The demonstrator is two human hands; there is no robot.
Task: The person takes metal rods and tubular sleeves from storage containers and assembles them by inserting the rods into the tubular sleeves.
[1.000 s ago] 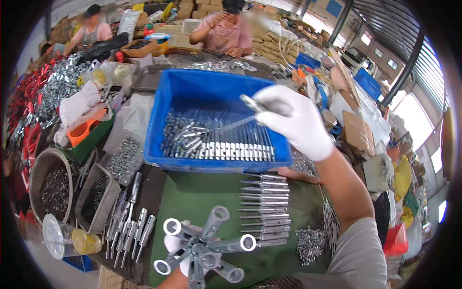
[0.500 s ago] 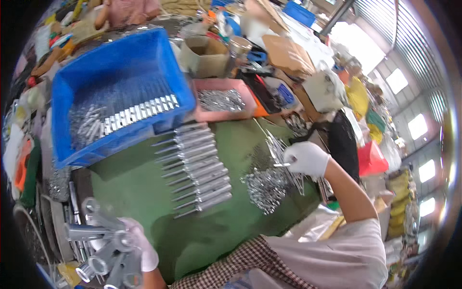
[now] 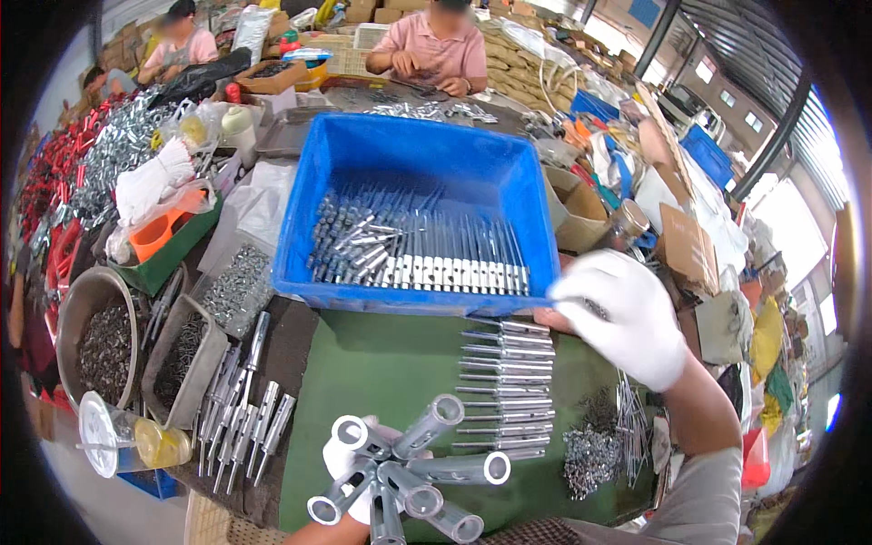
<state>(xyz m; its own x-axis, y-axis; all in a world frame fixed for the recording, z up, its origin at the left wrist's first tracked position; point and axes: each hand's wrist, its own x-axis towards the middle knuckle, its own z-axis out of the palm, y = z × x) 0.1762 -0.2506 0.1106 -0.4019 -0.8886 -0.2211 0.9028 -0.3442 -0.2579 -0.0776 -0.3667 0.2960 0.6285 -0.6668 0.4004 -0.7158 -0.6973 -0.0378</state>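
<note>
A green mat [image 3: 381,363] covers the near middle of a dark table [image 3: 298,359]. Above the mat's near edge, the gloved left hand [image 3: 339,457] grips a bundle of metal tubes [image 3: 400,477] that fan outward. The gloved right hand [image 3: 631,318] is by the near right corner of a blue bin [image 3: 418,301], fingers curled; whether they hold anything I cannot tell. Rodded tubes [image 3: 509,391] lie in a row toward the mat's right edge, near a heap of small metal parts [image 3: 590,463]. More tubes [image 3: 241,436] lie on the table beside the mat's left edge. The bin, holding many metal pieces [image 3: 454,277], stands at the mat's far edge. A person in pink [image 3: 450,50] sits at the table's far edge, before stacked sacks [image 3: 531,73], and a metal roof [image 3: 749,36] slopes over the right side.
</note>
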